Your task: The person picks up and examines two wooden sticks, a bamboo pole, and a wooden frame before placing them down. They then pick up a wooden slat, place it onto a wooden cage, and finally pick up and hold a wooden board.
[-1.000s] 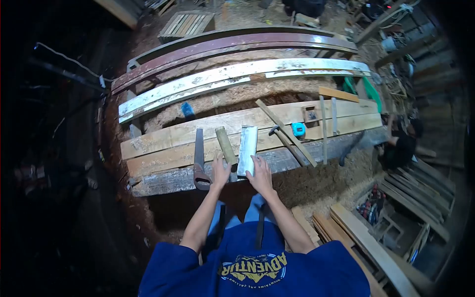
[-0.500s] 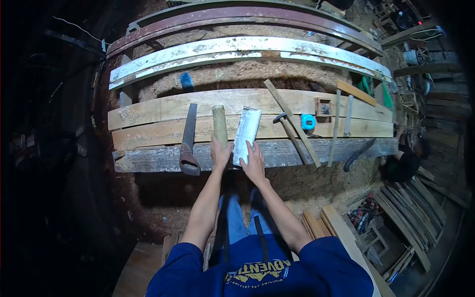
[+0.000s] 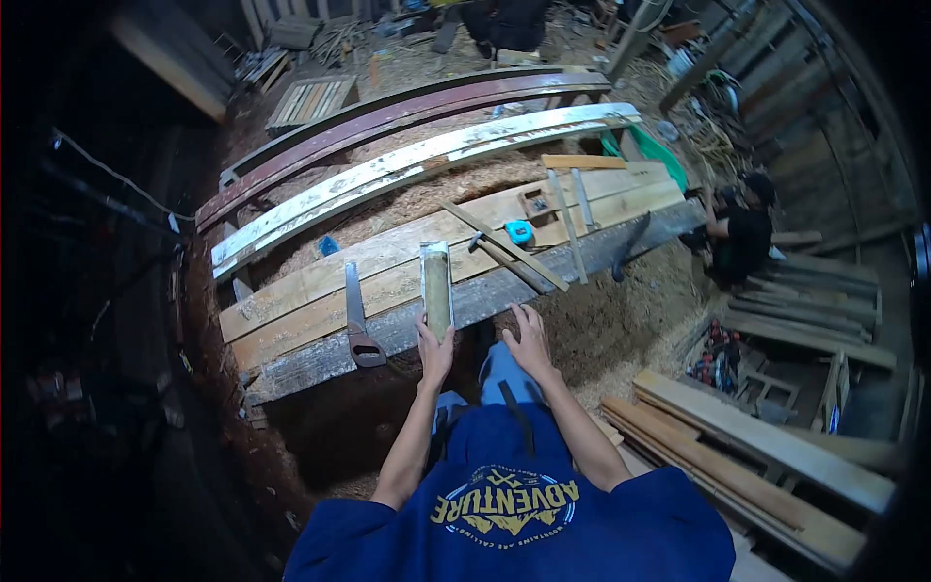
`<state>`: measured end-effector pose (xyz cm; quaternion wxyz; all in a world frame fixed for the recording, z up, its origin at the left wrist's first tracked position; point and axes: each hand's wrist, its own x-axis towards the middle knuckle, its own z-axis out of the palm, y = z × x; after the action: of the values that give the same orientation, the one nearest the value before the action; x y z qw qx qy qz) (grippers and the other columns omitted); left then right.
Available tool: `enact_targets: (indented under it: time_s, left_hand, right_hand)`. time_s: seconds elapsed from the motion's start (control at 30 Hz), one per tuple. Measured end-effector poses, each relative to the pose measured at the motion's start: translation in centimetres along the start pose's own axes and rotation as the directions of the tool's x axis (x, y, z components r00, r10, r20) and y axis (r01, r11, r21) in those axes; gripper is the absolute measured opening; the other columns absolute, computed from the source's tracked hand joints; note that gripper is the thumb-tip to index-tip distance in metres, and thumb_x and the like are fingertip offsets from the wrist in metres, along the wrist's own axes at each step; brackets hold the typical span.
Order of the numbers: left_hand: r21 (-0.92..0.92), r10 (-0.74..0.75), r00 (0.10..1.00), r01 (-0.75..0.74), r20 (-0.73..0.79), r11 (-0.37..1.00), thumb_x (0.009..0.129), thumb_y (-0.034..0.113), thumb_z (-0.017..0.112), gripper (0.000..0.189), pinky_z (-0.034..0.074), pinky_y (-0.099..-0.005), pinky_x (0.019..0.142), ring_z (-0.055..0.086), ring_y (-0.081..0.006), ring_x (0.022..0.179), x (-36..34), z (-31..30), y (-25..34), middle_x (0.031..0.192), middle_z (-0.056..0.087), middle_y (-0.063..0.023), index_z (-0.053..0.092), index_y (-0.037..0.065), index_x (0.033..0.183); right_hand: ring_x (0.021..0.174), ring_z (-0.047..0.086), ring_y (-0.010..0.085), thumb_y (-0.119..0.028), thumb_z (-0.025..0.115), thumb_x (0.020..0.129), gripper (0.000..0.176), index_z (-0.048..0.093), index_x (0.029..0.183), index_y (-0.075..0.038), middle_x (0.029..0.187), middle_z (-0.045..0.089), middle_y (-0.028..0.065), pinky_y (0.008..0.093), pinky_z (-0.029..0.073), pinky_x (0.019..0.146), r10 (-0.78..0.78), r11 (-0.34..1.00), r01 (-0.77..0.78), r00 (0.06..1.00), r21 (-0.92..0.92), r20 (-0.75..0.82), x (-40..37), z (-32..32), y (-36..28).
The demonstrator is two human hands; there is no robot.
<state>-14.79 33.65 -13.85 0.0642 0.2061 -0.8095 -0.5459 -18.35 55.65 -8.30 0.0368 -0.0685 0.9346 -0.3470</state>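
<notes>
Across the long plank tabletop [image 3: 291, 291], the pale slab no longer shows beside the narrow olive-brown wooden block [image 3: 436, 286], which points to 12 o'clock. Stiff, light and rough by its look, it is best gripped at its near end, where the left hand [image 3: 434, 354] pinches it. The right hand [image 3: 531, 339] rests spread at its 3 o'clock.

The left hand [image 3: 435, 351] gripped the near end of a short wooden block [image 3: 436, 286] at the plank workbench [image 3: 291, 289]. The right hand [image 3: 531, 339] lay with fingers spread at the bench edge. A handsaw [image 3: 356, 315] lay just left of the block, with a hammer [image 3: 493, 249] and a blue tape measure [image 3: 520, 232] farther right.
</notes>
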Motion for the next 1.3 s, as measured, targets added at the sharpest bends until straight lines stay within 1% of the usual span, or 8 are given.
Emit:
enact_targets:
  time_s: [0.23,0.4,0.47,0.6,0.77,1.0,1.17,1.3]
  left_hand:
    - [0.084,0.117,0.992,-0.12,0.043,0.989,0.093,0.018,0.071,0.07,0.037,-0.0527,0.11,0.047,-0.0475,0.129,0.2,2.3,3.4,0.136,0.047,-0.0314,0.03,0.004,0.148]
    - [0.158,0.046,0.999,-0.047,0.01,0.986,0.093,0.015,0.072,0.065,0.037,-0.0491,0.111,0.047,-0.0424,0.13,1.5,5.4,5.0,0.136,0.047,-0.0274,0.034,0.001,0.144]
    - [0.193,0.022,0.999,-0.012,-0.049,0.981,0.093,0.015,0.072,0.066,0.036,-0.0493,0.112,0.047,-0.0425,0.129,3.2,8.1,5.0,0.136,0.047,-0.0274,0.034,0.0,0.144]
    - [0.259,-0.098,0.992,0.115,-0.079,0.959,0.092,0.014,0.072,0.067,0.035,-0.0498,0.113,0.045,-0.0435,0.132,3.6,11.0,5.9,0.138,0.046,-0.0287,0.034,0.0,0.145]
    - [0.303,-0.262,0.958,0.287,-0.12,0.909,0.093,0.013,0.071,0.068,0.033,-0.0481,0.116,0.044,-0.0424,0.137,5.5,15.5,5.8,0.144,0.043,-0.0298,0.033,-0.002,0.146]
    - [0.266,-0.296,0.941,0.332,-0.165,0.905,0.094,0.013,0.071,0.067,0.033,-0.0463,0.117,0.043,-0.041,0.138,6.1,18.7,4.7,0.143,0.043,-0.029,0.033,-0.003,0.147]
    - [0.269,-0.28,0.932,0.338,-0.232,0.902,0.093,0.012,0.071,0.066,0.034,-0.047,0.116,0.043,-0.0425,0.137,6.1,19.1,7.9,0.142,0.044,-0.0296,0.034,-0.003,0.146]
    - [0.251,-0.178,0.945,0.249,-0.275,0.935,0.092,0.015,0.072,0.063,0.035,-0.0499,0.112,0.046,-0.0446,0.13,6.8,21.0,9.8,0.135,0.048,-0.0286,0.038,-0.002,0.142]
  right_hand:
    - [0.13,0.05,0.0414,-0.017,0.071,0.089,0.061,0.052,0.145,-0.003,0.137,0.056,0.023,0.0464,0.04,0.114,0.019,0.999,-0.018,1.0,0.045,-0.022,1.7,-3.4,5.3]
    - [0.127,0.053,0.0443,-0.018,0.07,0.09,0.059,0.053,0.144,-0.002,0.134,0.059,0.0243,0.0478,0.041,0.112,0.041,0.994,-0.046,0.998,0.098,0.055,8.1,-3.0,9.5]
    - [0.13,0.052,0.0443,-0.019,0.07,0.09,0.056,0.055,0.142,-0.002,0.136,0.058,0.0253,0.0488,0.042,0.112,0.095,0.995,-0.097,0.979,-0.001,0.179,11.9,-2.8,11.5]
    - [0.131,0.052,0.0436,-0.02,0.069,0.091,0.054,0.056,0.14,-0.003,0.138,0.058,0.0246,0.0529,0.042,0.111,0.145,0.989,-0.15,0.949,-0.003,0.28,17.4,-1.2,15.6]
    - [0.122,0.055,0.0385,-0.013,0.069,0.087,0.063,0.049,0.147,-0.009,0.127,0.059,0.0191,0.0534,0.047,0.101,0.102,0.988,-0.062,0.95,-0.141,0.296,20.9,4.5,22.9]
    - [0.118,0.055,0.0403,-0.009,0.068,0.087,0.061,0.049,0.145,-0.008,0.122,0.057,0.0199,0.0532,0.049,0.098,0.023,0.956,0.081,0.937,-0.281,0.349,22.7,8.5,26.3]
    - [0.112,0.058,0.0454,-0.01,0.065,0.091,0.037,0.056,0.127,-0.004,0.116,0.054,0.0226,0.0544,0.053,0.092,-0.076,0.994,0.098,0.94,-0.049,0.333,24.2,3.8,23.9]
    - [0.103,0.065,0.0432,-0.016,0.068,0.091,0.037,0.059,0.126,-0.011,0.115,0.06,0.0198,0.0537,0.054,0.086,-0.029,0.982,-0.019,0.968,0.189,0.25,25.4,-2.0,23.7]
